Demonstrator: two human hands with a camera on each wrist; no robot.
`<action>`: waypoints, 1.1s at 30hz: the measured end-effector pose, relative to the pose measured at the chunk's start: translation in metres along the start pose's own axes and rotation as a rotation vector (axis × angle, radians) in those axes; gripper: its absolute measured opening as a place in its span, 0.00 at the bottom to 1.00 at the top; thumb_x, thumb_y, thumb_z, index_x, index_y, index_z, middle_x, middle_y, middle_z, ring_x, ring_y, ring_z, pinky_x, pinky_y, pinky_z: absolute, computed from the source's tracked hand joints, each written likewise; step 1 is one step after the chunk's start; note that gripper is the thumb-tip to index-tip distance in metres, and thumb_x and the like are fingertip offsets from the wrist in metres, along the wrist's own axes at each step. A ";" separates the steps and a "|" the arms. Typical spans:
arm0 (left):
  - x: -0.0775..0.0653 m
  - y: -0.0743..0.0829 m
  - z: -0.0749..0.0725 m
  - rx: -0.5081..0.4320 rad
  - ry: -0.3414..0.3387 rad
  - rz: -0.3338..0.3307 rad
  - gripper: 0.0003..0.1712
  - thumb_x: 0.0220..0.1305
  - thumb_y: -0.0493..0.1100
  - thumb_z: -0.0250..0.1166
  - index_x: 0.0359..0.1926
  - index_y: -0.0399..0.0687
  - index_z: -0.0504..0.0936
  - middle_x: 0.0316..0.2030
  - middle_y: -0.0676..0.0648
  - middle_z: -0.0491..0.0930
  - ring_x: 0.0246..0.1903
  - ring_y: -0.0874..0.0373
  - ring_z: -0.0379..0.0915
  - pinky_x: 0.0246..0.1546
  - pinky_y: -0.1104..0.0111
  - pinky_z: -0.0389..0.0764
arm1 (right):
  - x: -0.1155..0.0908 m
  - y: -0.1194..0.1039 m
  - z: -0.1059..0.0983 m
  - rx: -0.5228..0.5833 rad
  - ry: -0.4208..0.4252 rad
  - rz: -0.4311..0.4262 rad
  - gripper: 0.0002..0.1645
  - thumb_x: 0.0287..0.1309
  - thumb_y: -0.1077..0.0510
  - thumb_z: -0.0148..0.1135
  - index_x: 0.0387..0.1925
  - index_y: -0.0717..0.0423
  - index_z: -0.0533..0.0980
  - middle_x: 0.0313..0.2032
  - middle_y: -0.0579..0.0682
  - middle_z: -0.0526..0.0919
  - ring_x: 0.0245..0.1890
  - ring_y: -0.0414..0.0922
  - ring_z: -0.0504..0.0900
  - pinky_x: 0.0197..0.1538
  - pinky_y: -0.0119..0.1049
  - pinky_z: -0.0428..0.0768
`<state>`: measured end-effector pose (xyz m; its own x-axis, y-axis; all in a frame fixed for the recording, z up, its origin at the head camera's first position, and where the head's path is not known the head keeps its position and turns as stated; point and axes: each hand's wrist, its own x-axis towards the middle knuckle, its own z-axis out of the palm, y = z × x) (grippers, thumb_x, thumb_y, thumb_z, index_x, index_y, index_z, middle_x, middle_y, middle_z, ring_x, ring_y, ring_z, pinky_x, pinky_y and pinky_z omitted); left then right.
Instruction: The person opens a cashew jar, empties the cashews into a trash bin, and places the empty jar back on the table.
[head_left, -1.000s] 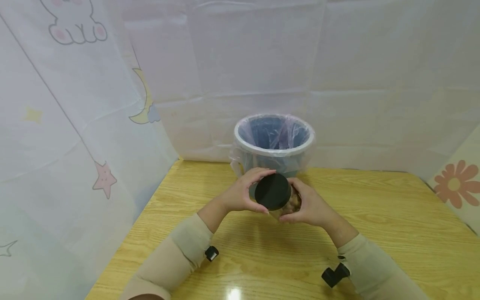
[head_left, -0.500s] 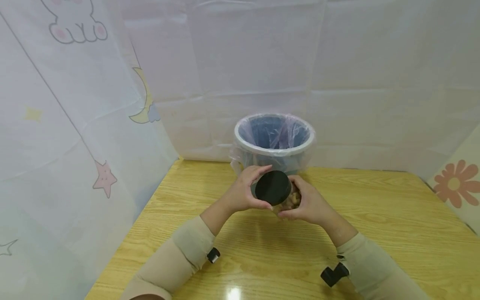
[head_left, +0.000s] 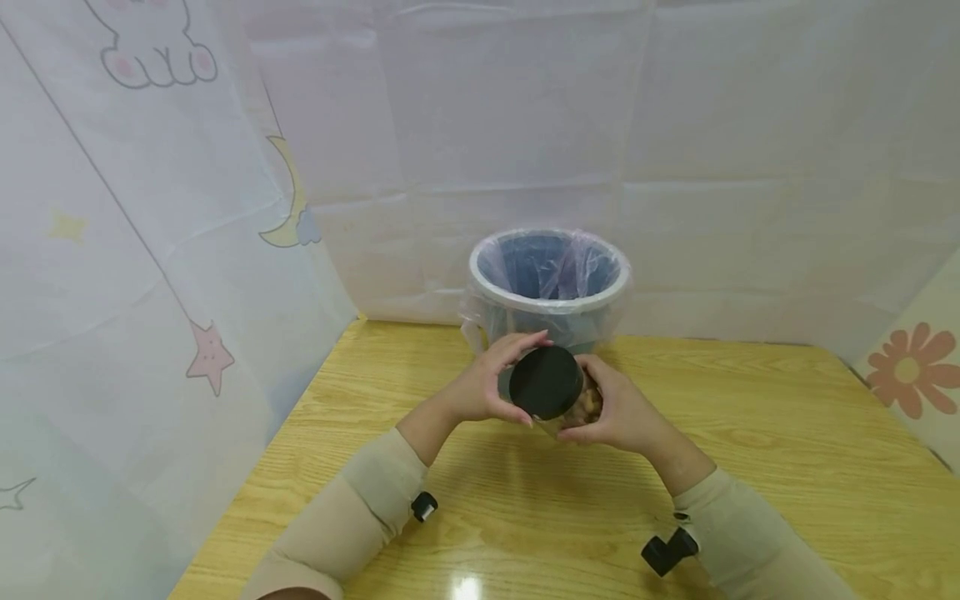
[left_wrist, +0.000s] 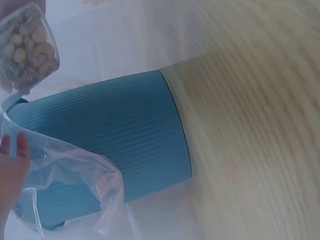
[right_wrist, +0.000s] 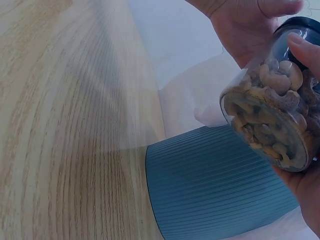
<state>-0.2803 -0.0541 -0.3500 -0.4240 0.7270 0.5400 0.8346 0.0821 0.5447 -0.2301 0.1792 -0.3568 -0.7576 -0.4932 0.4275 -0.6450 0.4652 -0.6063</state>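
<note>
A clear jar of cashews (head_left: 589,405) with a wide black lid (head_left: 546,383) is tilted above the table, its lid facing toward me and to the left. My left hand (head_left: 480,385) curves round the lid, thumb on the near side and fingers on the far side. From the right, my right hand (head_left: 630,412) grips the jar's body. In the right wrist view the jar's round base (right_wrist: 265,132) shows nuts packed against the plastic. The left wrist view catches the jar (left_wrist: 30,50) at its upper left corner; the lid's contact points are mostly hidden there.
A blue ribbed bin (head_left: 551,267) with a white rim and a clear plastic liner (left_wrist: 107,185) stands just behind my hands on the wooden table (head_left: 750,433). Printed cloth sheets (head_left: 480,133) hang round the back and sides of the table.
Both hands lifted the jar slightly, then lowered it back. The lid's tilt shifted a little and returned, while the left fingers moved along its edge. The bin stayed in place.
</note>
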 end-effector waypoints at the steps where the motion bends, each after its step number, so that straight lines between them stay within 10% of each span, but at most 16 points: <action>1: 0.001 0.003 -0.002 -0.024 -0.012 0.010 0.64 0.37 0.65 0.68 0.68 0.35 0.52 0.62 0.41 0.61 0.61 0.51 0.56 0.55 0.60 0.66 | 0.000 -0.005 -0.001 0.002 -0.005 -0.011 0.49 0.29 0.55 0.80 0.56 0.56 0.64 0.49 0.48 0.74 0.48 0.43 0.74 0.49 0.43 0.72; 8: 0.005 0.030 -0.012 -0.094 -0.104 0.093 0.64 0.28 0.32 0.79 0.64 0.22 0.49 0.61 0.30 0.59 0.61 0.43 0.54 0.62 0.60 0.58 | -0.001 -0.023 -0.008 -0.012 -0.033 -0.066 0.48 0.28 0.59 0.80 0.55 0.61 0.65 0.50 0.51 0.74 0.50 0.44 0.73 0.51 0.43 0.71; 33: 0.002 -0.001 0.005 -0.004 -0.007 -0.132 0.61 0.33 0.45 0.80 0.69 0.54 0.54 0.61 0.54 0.62 0.59 0.62 0.59 0.59 0.64 0.62 | 0.002 -0.023 -0.007 0.041 -0.016 0.059 0.47 0.32 0.57 0.78 0.56 0.58 0.64 0.49 0.50 0.74 0.48 0.45 0.74 0.50 0.47 0.72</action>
<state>-0.2803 -0.0499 -0.3528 -0.5275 0.7148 0.4592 0.7702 0.1742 0.6136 -0.2170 0.1725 -0.3377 -0.7920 -0.4782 0.3796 -0.5947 0.4636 -0.6568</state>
